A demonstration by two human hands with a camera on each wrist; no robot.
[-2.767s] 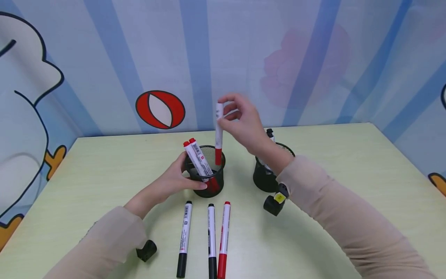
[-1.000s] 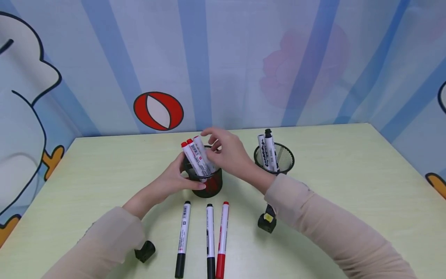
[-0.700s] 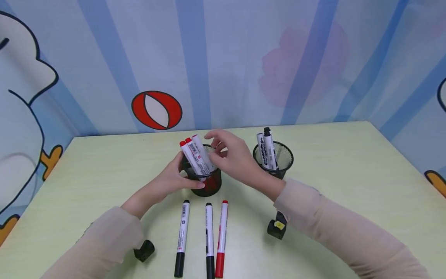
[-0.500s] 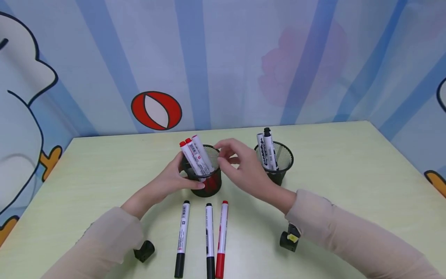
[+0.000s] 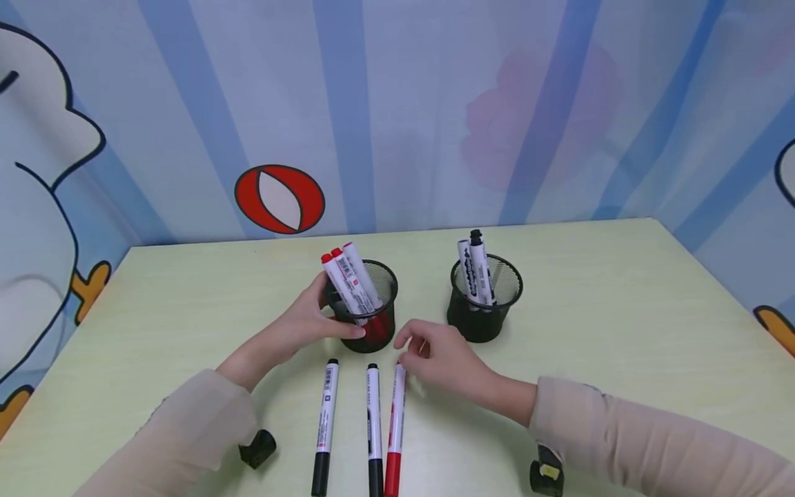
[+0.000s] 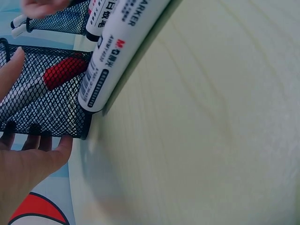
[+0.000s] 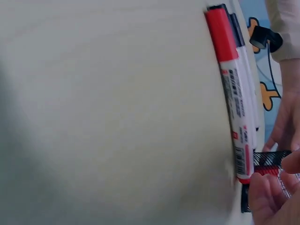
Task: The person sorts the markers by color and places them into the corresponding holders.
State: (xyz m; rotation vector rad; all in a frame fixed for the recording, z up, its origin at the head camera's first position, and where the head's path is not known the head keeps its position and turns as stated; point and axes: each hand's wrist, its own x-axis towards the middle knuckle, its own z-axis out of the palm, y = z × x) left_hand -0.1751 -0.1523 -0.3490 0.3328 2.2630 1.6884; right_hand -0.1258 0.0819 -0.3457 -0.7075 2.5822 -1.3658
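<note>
In the head view the pale, wood-grained bench [image 5: 621, 297] is softly lit, with diffuse shadows cast beside the beige fabric sleeves [image 5: 646, 435], while the right wrist view is dimmed leftward.

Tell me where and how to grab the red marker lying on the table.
I'd pinch the red marker across its white barrel near the far end, from above and the right. It is slender and lies flat; its red-capped near end sits close to the black marker on its left, while the gap widens toward the far end, where the right hand is.
</note>
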